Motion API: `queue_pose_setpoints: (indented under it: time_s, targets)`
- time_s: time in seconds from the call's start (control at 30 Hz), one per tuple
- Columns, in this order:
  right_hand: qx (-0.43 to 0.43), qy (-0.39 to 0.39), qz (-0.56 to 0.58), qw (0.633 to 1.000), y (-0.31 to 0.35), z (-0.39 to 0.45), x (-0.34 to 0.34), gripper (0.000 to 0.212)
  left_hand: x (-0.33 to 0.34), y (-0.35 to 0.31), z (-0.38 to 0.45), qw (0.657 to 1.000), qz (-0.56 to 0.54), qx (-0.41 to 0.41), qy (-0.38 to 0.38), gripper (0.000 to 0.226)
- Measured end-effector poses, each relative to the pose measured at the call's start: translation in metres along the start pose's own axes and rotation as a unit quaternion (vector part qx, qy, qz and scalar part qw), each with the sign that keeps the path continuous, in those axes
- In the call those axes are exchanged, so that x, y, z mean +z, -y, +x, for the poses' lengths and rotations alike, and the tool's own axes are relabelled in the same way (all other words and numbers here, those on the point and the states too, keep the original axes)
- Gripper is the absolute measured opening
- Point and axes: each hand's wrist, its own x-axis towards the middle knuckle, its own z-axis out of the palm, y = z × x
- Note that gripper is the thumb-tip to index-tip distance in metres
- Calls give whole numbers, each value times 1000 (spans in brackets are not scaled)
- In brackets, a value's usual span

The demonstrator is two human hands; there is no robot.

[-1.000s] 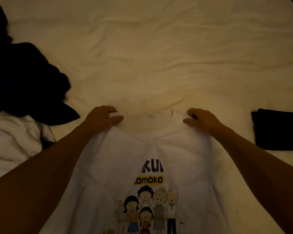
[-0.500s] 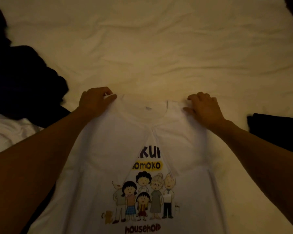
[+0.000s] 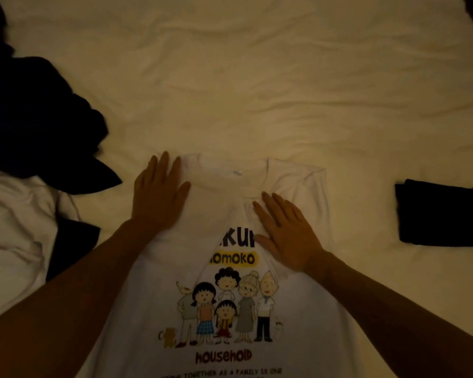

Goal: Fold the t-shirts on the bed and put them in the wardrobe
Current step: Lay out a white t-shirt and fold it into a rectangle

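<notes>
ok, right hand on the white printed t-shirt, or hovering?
Touching. Head view shows the right hand lying flat, fingers straight, on the white printed t-shirt just below the collar, covering part of the lettering.

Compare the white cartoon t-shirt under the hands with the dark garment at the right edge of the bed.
The white cartoon t-shirt is spread out face up, not fully folded; the dark garment lies as a compact folded block.
The t-shirt is pale with a colourful print; the dark garment shows no print.
The left hand and right hand press flat on the t-shirt; nothing touches the dark garment.
Both lie on the bed sheet.
</notes>
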Motion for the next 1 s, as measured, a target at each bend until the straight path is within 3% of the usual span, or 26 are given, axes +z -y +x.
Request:
queue_pose_setpoints:
  time_s: [0.17, 0.27, 0.43, 0.57, 0.67, 0.9, 1.0]
  targets:
    - [-30, 0, 0, 1000, 2, -8, -2, 71, -5, 4, 3, 999, -11, -21, 29, 77]
    - [-21, -62, 55, 996, 2, -1, -10, 70, -9, 7, 4, 1000, 1, -9, 14, 72]
    - [163, -132, 54, 976, -44, 49, -45, 82, -21, 21, 30, 1000, 14, 10, -1, 59]
    - [258, 62, 11, 964, -85, 73, -68, 81, -30, 13, 56, 998, 4, -10, 54, 35]
    - [232, 132, 51, 962, -95, 79, -76, 75, -28, 17, 63, 997, -24, 26, 66, 27]
    - [151, 18, 42, 987, -100, 68, -86, 31, -53, 29, 68, 995, -63, 67, -32, 21]
    - [165, -44, 33, 985, -103, 64, -100, 35, -72, 22, 81, 992, -73, 85, -55, 30]
